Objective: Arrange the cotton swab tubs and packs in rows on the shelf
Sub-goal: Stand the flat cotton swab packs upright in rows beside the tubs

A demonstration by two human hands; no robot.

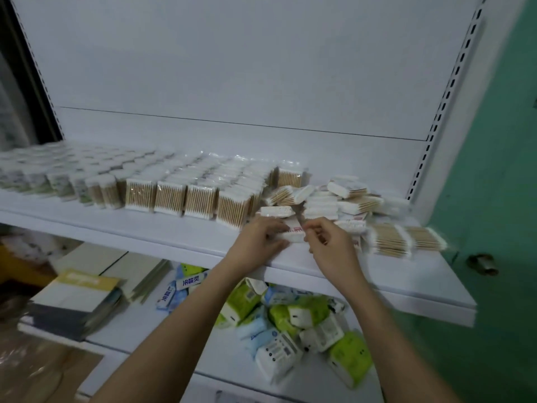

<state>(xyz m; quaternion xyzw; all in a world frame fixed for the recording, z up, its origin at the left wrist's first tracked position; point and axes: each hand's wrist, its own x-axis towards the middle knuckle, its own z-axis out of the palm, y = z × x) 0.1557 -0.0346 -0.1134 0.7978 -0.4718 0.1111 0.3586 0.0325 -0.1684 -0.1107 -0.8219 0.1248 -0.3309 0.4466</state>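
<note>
Just right of the standing rows (186, 196) on the shelf (162, 231), both hands' fingers (279, 228) pinch one flat pack (293, 232); better stand it upright, flush against the last row

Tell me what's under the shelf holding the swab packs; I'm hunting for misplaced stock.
Under the swab shelf, a lower shelf holds loose green and blue tissue packs and stacked booklets. The shelf above and both forearms hide the rest.
</note>
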